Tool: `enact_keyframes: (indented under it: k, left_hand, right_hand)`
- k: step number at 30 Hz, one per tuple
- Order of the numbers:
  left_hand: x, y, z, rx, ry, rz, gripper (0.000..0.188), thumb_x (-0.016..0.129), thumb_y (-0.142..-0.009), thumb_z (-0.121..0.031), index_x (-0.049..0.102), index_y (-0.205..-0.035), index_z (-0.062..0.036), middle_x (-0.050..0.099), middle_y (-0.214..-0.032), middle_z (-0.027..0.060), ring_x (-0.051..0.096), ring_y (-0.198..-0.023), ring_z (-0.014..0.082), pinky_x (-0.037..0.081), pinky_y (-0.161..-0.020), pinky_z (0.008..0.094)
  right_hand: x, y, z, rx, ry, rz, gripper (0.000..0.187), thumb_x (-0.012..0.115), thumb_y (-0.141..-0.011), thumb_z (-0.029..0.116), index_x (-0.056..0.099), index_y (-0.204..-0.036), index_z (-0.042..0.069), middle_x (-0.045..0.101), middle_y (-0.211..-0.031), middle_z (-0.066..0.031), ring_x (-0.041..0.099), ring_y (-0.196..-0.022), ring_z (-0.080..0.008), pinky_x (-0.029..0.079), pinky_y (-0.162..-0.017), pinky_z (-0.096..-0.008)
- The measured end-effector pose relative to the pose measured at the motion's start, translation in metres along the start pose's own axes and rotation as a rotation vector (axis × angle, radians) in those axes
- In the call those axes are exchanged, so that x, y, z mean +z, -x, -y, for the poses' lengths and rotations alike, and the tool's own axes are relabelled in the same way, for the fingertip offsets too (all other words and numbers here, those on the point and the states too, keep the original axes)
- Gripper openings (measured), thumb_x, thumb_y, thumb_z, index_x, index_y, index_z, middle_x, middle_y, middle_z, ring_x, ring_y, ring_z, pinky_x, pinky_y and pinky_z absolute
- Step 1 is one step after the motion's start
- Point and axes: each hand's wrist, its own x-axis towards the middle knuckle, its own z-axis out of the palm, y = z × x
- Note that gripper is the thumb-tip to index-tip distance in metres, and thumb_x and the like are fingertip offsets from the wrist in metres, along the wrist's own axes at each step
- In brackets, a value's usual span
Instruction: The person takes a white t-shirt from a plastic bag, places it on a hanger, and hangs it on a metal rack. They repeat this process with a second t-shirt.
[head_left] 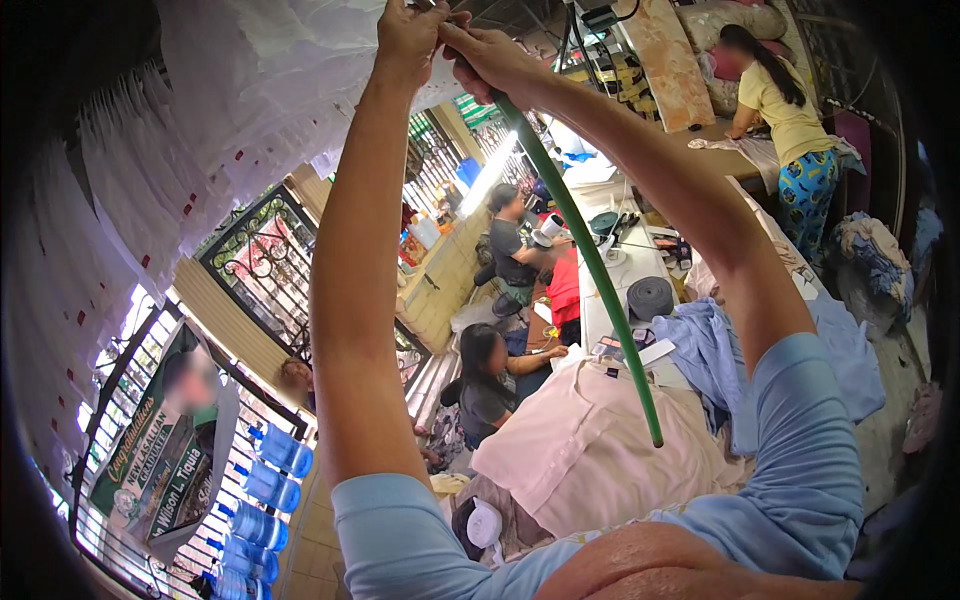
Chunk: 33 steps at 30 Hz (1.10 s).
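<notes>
Both my arms are raised, and my hands meet at the top edge. My right hand (497, 62) is closed around a long green pole (590, 250), which slants down to the right, its lower tip hanging over the piled cloth. Close against it, my left hand (408, 42) has its fingers bent and pressed together at a small dark thing I cannot make out. Rows of white garments (270, 90) hang overhead to the left, beside my left hand. Whatever lies above my fingers is cut off by the frame.
Pale pink cloth (600, 440) and blue garments (700, 345) cover the long worktable below. Two people (485, 375) sit along its left side; another person (795, 130) stands at the far right. Blue water jugs (270, 490) are stacked at lower left by a barred gate (265, 255).
</notes>
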Motion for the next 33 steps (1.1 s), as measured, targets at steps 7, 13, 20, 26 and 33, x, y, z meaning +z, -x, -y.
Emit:
enact_keyframes:
  k: [7,13,20,26,33]
  left_hand:
    - [0.02,0.036,0.009,0.119,0.033,0.015,0.041,0.051,-0.09,0.002,0.035,-0.127,-0.0024,0.058,-0.091,0.011,0.061,-0.075,0.0181,0.053,-0.063,0.0277]
    - [0.023,0.039,0.0,0.052,-0.02,-0.025,0.036,0.053,-0.089,0.001,0.039,-0.122,-0.0041,0.06,-0.081,0.0069,0.061,-0.068,0.0153,0.049,-0.053,0.0238]
    - [0.042,0.061,-0.016,0.005,0.035,-0.047,0.037,0.054,-0.088,0.002,0.039,-0.122,-0.0033,0.059,-0.096,0.0098,0.062,-0.077,0.0182,0.053,-0.062,0.0281]
    - [0.065,0.109,-0.053,-0.015,0.08,-0.094,0.035,0.061,-0.088,-0.01,0.043,-0.117,-0.0046,0.059,-0.098,0.0092,0.062,-0.081,0.0206,0.053,-0.068,0.0319]
    - [0.028,0.13,-0.128,-0.085,0.175,-0.17,0.033,0.067,-0.085,-0.026,0.05,-0.104,-0.0047,0.061,-0.097,0.0102,0.061,-0.079,0.02,0.054,-0.072,0.0335]
  right_hand:
    - [-0.007,0.025,-0.008,-0.024,-0.057,0.036,0.041,0.048,-0.094,0.048,0.05,-0.087,0.008,0.041,-0.049,0.003,0.033,-0.036,-0.0052,0.021,-0.034,-0.0214]
    - [-0.004,0.029,-0.006,0.016,-0.081,0.02,0.04,0.048,-0.094,0.048,0.051,-0.088,0.008,0.04,-0.049,0.0044,0.03,-0.036,-0.0043,0.019,-0.035,-0.0216]
    - [-0.007,0.051,0.001,0.044,-0.071,0.026,0.04,0.046,-0.095,0.048,0.052,-0.089,0.008,0.041,-0.05,0.0048,0.031,-0.036,-0.0033,0.019,-0.034,-0.0211]
    - [0.009,0.114,0.025,0.106,-0.066,0.003,0.045,0.047,-0.093,0.047,0.054,-0.091,0.003,0.044,-0.05,-0.0013,0.041,-0.038,-0.0085,0.028,-0.035,-0.0247]
    - [0.096,0.191,0.059,0.198,-0.231,0.087,0.045,0.043,-0.095,0.049,0.049,-0.091,0.004,0.043,-0.051,0.0009,0.039,-0.036,-0.0076,0.031,-0.032,-0.0227]
